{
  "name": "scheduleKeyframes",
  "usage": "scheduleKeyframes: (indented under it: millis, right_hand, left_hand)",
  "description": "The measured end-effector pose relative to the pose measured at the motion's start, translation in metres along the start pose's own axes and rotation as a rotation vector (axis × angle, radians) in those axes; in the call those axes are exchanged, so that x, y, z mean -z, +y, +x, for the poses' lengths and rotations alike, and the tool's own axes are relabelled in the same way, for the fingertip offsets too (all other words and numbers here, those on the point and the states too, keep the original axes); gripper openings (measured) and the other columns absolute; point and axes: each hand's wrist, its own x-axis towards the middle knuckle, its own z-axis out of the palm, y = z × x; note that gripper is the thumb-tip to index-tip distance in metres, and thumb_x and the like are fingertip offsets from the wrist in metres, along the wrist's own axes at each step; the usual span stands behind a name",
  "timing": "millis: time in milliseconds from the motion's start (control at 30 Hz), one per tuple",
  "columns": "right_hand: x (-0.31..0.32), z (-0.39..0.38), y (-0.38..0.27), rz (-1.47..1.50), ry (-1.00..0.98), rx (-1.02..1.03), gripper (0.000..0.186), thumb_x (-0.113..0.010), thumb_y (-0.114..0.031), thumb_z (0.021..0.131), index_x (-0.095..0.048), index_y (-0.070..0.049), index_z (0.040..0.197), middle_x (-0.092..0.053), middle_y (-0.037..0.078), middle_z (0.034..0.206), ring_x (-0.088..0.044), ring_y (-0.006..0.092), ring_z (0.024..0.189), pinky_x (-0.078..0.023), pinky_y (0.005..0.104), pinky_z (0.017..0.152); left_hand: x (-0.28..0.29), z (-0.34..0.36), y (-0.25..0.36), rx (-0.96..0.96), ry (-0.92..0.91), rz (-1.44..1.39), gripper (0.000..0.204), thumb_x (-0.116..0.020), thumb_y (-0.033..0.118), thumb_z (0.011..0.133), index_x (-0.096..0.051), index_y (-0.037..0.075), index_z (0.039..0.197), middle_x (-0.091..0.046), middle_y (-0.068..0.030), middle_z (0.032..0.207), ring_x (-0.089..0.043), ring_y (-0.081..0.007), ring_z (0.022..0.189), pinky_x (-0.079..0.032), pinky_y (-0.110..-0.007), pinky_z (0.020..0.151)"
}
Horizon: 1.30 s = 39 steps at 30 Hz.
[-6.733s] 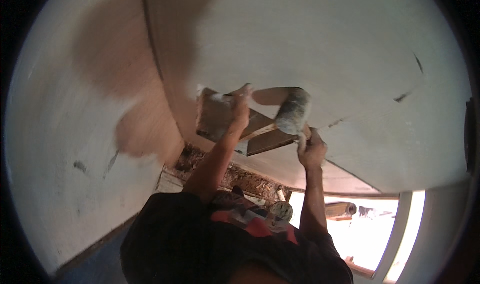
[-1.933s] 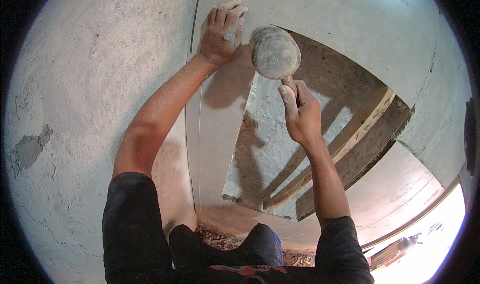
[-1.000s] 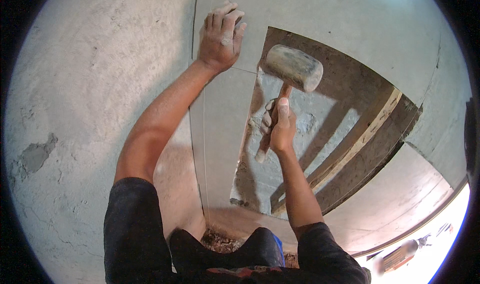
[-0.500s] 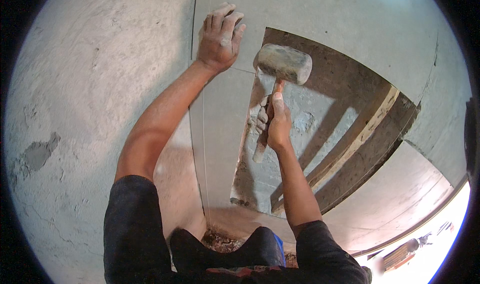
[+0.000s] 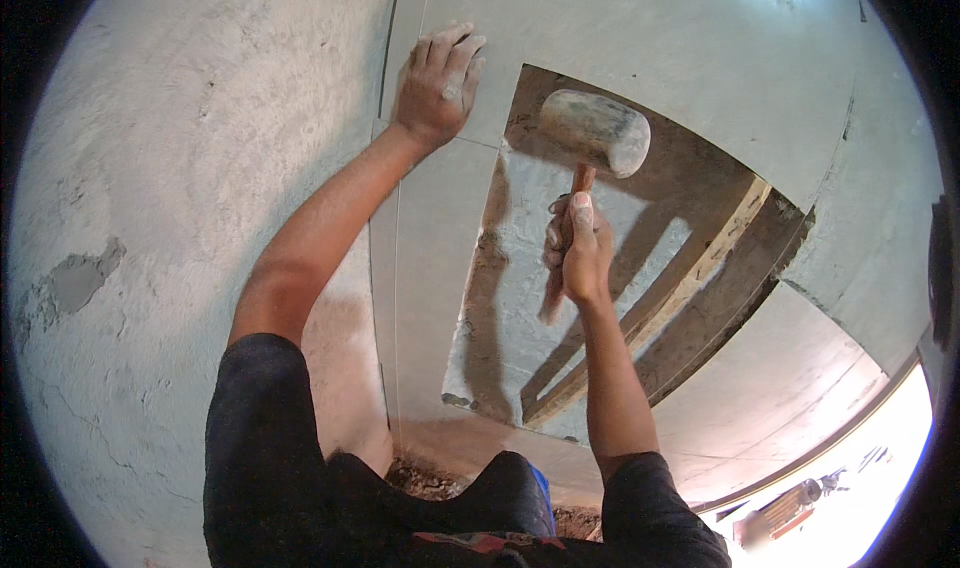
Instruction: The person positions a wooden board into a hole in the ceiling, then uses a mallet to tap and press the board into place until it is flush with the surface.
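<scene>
My left hand (image 5: 437, 90) lies with bent, slightly parted fingers on a grey tile (image 5: 430, 193) beside the rough plastered wall. My right hand (image 5: 580, 248) grips the wooden handle of a dusty rubber mallet (image 5: 594, 132), its head raised over a cut-out opening. Inside the opening are a pale, uneven mortar-like bed (image 5: 530, 268), dark patches, and a long wooden batten (image 5: 705, 253) to the right of my right forearm. A thin line runs along the tiles beside my left forearm.
The plastered wall (image 5: 170, 138) with a grey patch fills the left side. Grey tiles (image 5: 760, 348) surround the opening. Loose rubble (image 5: 420, 478) lies by my dark-clad legs. A bright opening (image 5: 840, 488) at lower right shows blurred objects outside.
The mallet has shifted right since half a second ago. Earlier, my left hand held a dark tile-like piece; now it lies on the grey tile, holding nothing.
</scene>
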Motion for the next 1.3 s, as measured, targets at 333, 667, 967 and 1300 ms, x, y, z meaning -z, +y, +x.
scheduleKeyframes:
  millis: [333,667,967,1300]
  right_hand:
    - [-0.041,0.005,0.054,0.444,-0.061,-0.262,0.054,-0.044,-0.065,0.101,-0.049,-0.012,0.092,-0.039,-0.002,0.061,-0.035,0.0117,0.045,-0.031,0.0297,0.041]
    - [-0.037,0.013,0.045,0.467,-0.085,-0.26,0.054,-0.041,-0.066,0.101,-0.05,-0.013,0.095,-0.034,-0.004,0.061,-0.032,0.0107,0.046,-0.029,0.0296,0.042]
    - [-0.045,0.011,0.042,0.439,-0.048,-0.28,0.054,-0.039,-0.067,0.101,-0.049,-0.015,0.093,-0.036,-0.004,0.062,-0.031,0.0099,0.045,-0.027,0.0273,0.041]
    - [-0.035,0.007,0.041,0.437,-0.072,-0.306,0.059,-0.041,-0.07,0.099,-0.048,-0.012,0.088,-0.034,-0.005,0.06,-0.035,0.0101,0.045,-0.032,0.0284,0.041]
  left_hand:
    - [0.004,-0.001,0.009,0.063,-0.052,-0.032,0.036,-0.068,0.021,0.093,-0.059,0.008,0.125,-0.056,-0.012,0.133,-0.051,-0.035,0.125,-0.044,-0.046,0.104]
    - [0.004,-0.003,0.002,0.007,-0.028,0.009,0.036,-0.068,0.02,0.094,-0.059,0.008,0.126,-0.056,-0.0132,0.133,-0.051,-0.0359,0.126,-0.044,-0.047,0.103]
    - [0.003,-0.003,0.001,0.003,-0.015,0.005,0.036,-0.069,0.019,0.092,-0.06,0.009,0.125,-0.056,-0.0127,0.132,-0.052,-0.0354,0.123,-0.046,-0.047,0.101]
    - [0.003,-0.003,0.003,0.014,-0.026,-0.006,0.036,-0.07,0.016,0.091,-0.06,0.008,0.125,-0.056,-0.0129,0.133,-0.052,-0.036,0.125,-0.045,-0.047,0.103]
